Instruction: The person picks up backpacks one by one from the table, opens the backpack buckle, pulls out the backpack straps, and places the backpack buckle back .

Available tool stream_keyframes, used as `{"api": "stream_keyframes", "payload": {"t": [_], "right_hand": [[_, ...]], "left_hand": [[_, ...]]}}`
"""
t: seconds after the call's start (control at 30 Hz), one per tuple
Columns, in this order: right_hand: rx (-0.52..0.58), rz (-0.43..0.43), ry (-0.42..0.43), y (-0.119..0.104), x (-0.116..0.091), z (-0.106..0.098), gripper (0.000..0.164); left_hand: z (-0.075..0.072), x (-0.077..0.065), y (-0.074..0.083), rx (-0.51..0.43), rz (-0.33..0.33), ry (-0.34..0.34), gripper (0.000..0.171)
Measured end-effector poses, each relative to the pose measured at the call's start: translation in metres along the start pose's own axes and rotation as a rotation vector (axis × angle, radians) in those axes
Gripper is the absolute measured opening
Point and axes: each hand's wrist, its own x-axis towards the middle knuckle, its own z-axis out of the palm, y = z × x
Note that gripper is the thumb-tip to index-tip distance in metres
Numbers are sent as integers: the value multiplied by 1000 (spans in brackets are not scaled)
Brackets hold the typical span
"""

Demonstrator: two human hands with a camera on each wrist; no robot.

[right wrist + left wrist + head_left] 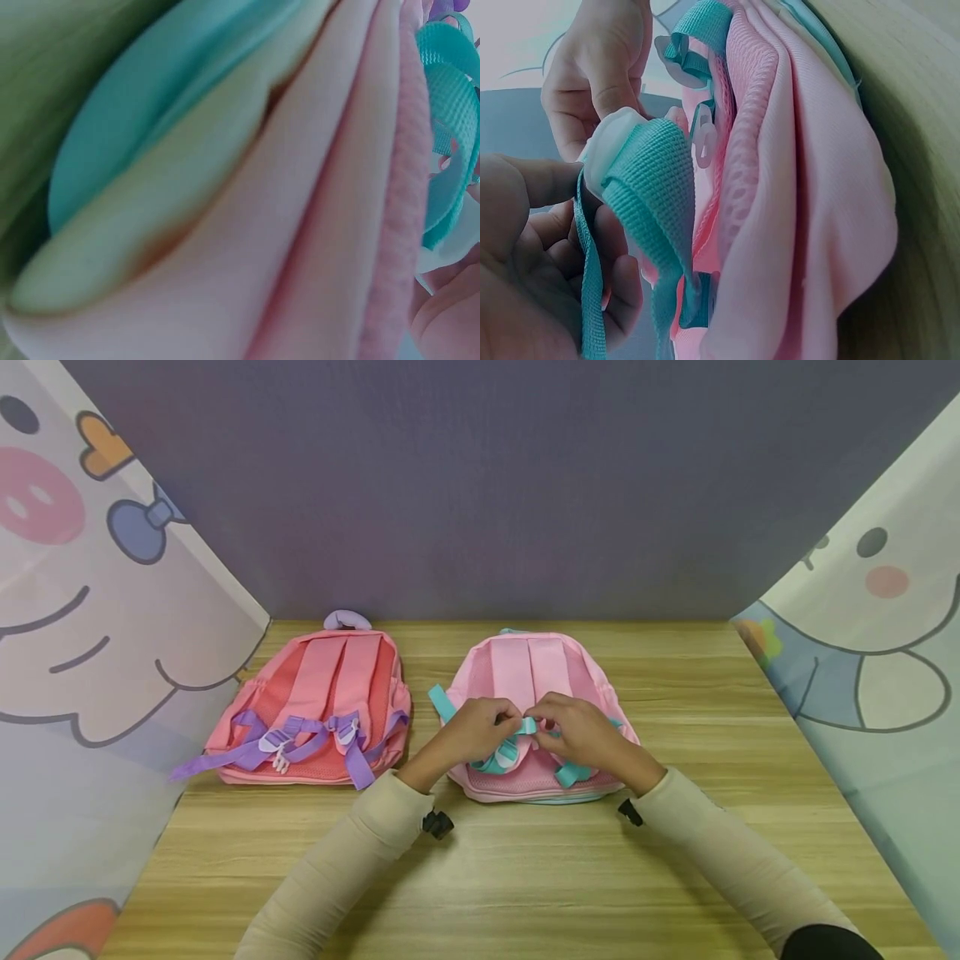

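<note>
A pink backpack [510, 660] lies back panel up on the wooden table, its shoulder straps and teal webbing facing me. My left hand [483, 727] pinches a teal strap [528, 726] over the middle of the bag. From the other side my right hand [576, 728] grips the same strap, fingertips close to the left ones. In the left wrist view a white plastic buckle [604, 150] sits on the teal webbing [649, 180] between both hands. The right wrist view mostly shows the bag's side [300, 225], with part of a hand [454, 307] at the edge.
To the left lies a coral backpack [315, 685] with purple straps [300, 727] and white buckles. A grey panel [480, 485] stands behind the wooden table [525, 877]. Cartoon-printed sheets [67, 677] flank both sides.
</note>
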Motion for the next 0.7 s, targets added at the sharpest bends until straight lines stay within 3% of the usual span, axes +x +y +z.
{"api": "stream_keyframes", "payload": {"t": [0.7], "right_hand": [[-17, -8, -14, 0, 0, 3, 29]], "left_hand": [[3, 0, 0, 32, 9, 3, 18]]}}
